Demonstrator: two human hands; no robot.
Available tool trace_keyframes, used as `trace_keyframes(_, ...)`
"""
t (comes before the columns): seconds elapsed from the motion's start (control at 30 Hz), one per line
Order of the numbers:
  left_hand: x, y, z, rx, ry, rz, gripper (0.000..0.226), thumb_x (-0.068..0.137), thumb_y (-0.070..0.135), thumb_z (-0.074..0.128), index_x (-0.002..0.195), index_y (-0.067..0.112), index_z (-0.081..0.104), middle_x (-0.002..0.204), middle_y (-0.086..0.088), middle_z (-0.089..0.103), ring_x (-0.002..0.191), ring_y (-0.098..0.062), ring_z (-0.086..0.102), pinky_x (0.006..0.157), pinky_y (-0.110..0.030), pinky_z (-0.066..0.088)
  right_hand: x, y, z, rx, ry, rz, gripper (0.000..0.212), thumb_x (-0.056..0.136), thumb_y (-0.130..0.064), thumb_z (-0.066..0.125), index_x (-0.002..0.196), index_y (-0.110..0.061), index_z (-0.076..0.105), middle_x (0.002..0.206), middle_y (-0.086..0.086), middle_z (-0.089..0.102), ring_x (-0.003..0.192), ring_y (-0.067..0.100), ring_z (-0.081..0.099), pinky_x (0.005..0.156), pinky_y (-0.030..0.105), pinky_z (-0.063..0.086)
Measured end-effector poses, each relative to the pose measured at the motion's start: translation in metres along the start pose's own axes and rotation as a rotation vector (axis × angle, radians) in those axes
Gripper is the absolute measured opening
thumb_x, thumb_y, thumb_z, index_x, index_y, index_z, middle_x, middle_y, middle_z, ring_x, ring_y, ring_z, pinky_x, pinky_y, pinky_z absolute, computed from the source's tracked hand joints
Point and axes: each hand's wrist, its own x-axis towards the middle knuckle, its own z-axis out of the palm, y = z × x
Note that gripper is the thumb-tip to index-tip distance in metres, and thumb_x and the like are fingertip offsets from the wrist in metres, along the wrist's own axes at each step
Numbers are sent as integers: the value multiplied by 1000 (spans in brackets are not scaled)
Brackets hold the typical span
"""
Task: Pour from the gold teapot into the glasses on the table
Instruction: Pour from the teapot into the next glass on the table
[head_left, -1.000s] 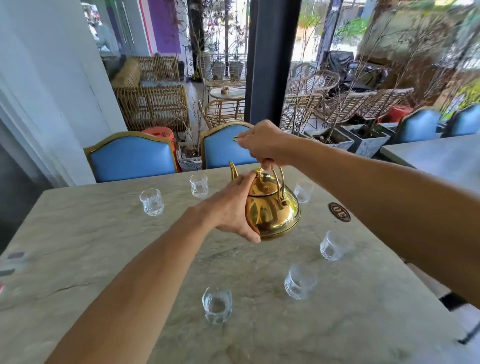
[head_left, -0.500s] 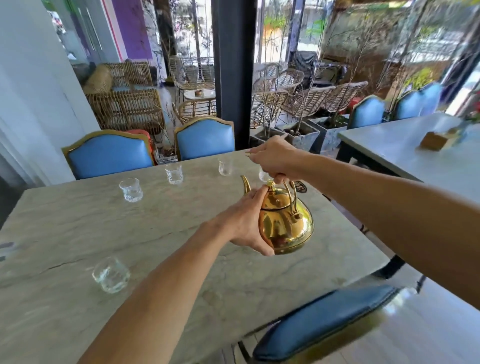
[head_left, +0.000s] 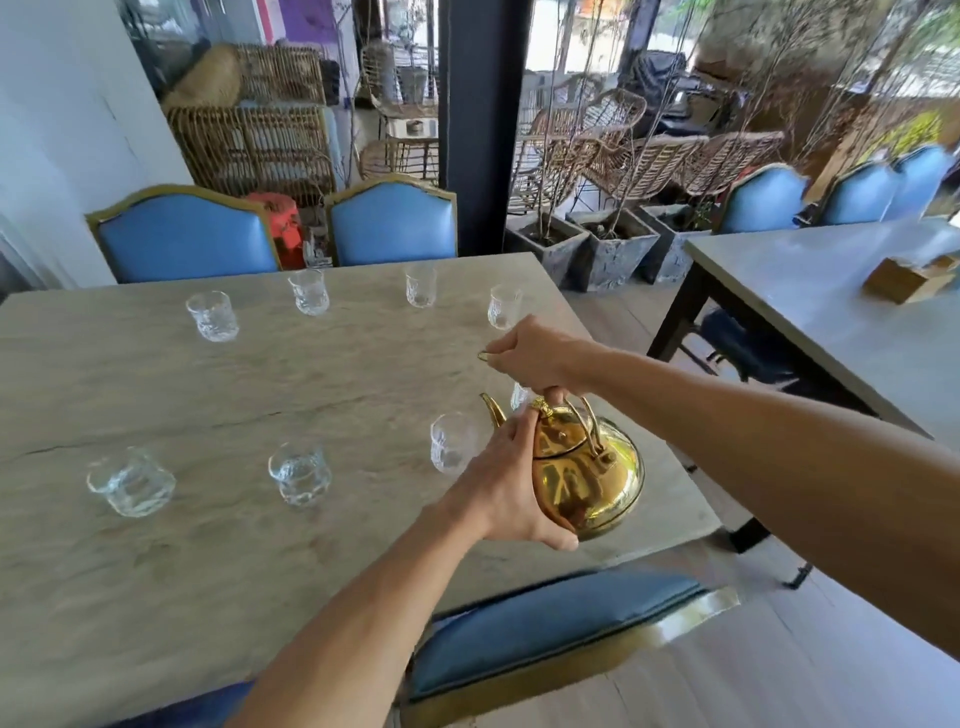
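Grip: my right hand (head_left: 540, 358) clamps gold teapot (head_left: 589, 480) handle; left hand (head_left: 501, 486) cups it.
Risk: fast tilt could overshoot glass (head_left: 451, 441).

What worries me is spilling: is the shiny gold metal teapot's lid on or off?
On. The domed gold lid sits flush on the gold metal teapot, and the left hand has a finger at its knob.

On my feed I see two slim arms, the left forearm (head_left: 363, 613) and the right forearm (head_left: 753, 415), both bare right to the picture's edge. The left grip (head_left: 511, 483) and right grip (head_left: 540, 358) are bare hands with the knuckles showing.
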Motion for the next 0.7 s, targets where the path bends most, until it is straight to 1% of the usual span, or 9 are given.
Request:
trace_keyframes(0.13, 8, 0, 23, -62, 46, -57, 161, 50, 60, 96, 163, 35, -16, 169, -3, 20, 155, -27, 29, 125, -51, 38, 14, 14, 4, -101, -63, -62, 32, 98, -19, 51, 121, -1, 64, 71, 7, 55, 37, 9, 49, 22, 12, 32)
trace_keyframes(0.2, 12, 0, 29, -90, 68, -70, 160, 48, 62, 95, 162, 40, -16, 169, -1, 19, 156, -25, 28, 125, -51, 38, 22, 17, 6, -122, -86, -64, 33, 97, -19, 52, 122, -1, 63, 80, 11, 58, 46, 14, 49, 22, 12, 32)
trace_keyframes(0.3, 16, -3, 35, -125, 100, -74, 160, 49, 59, 96, 154, 52, -25, 170, 2, 19, 156, -23, 27, 125, -50, 38, 30, 18, 10, -155, -127, -83, 33, 97, -15, 52, 124, 1, 62, 71, 7, 53, 42, 12, 50, 21, 11, 30)
trace_keyframes(0.37, 18, -7, 38, -140, 117, -81, 162, 48, 60, 96, 151, 53, -28, 168, 1, 22, 155, -23, 29, 124, -49, 40, 38, 18, 14, -167, -148, -81, 33, 97, -15, 52, 123, 2, 63, 77, 11, 59, 43, 15, 48, 20, 13, 29)
trace_keyframes(0.43, 20, -13, 39, -172, 124, -96, 161, 46, 60, 96, 156, 48, -21, 162, 0, 29, 150, -22, 37, 122, -46, 43, 49, 16, 21, -155, -182, -39, 31, 98, -15, 52, 118, 5, 65, 79, 16, 65, 35, 17, 44, 22, 16, 28)
trace_keyframes(0.5, 21, -18, 39, -227, 125, -102, 155, 45, 57, 97, 160, 41, -5, 154, 1, 37, 142, -20, 44, 118, -43, 48, 58, 13, 28, -164, -204, 11, 27, 99, -14, 50, 100, 7, 67, 62, 16, 58, 27, 17, 37, 28, 15, 27)
trace_keyframes(0.57, 21, -21, 38, -261, 140, -90, 149, 46, 52, 100, 161, 33, 7, 149, 2, 41, 137, -19, 48, 115, -40, 51, 66, 9, 33, -165, -218, 43, 29, 100, -14, 48, 77, 2, 58, 51, 11, 45, 28, 15, 34, 31, 15, 27)
trace_keyframes(0.63, 22, -22, 38, -289, 159, -79, 141, 48, 43, 103, 158, 24, 17, 143, 4, 44, 131, -16, 52, 112, -36, 52, 73, 8, 37, -156, -247, 60, 28, 98, -12, 47, 73, -1, 51, 52, 9, 40, 35, 16, 34, 35, 17, 28)
trace_keyframes(0.7, 22, -23, 37, -314, 175, -74, 133, 50, 37, 105, 154, 22, 23, 139, 5, 46, 128, -14, 54, 110, -31, 52, 79, 6, 41, -166, -268, 78, 28, 98, -10, 46, 71, -3, 49, 54, 8, 39, 40, 17, 33, 36, 18, 28)
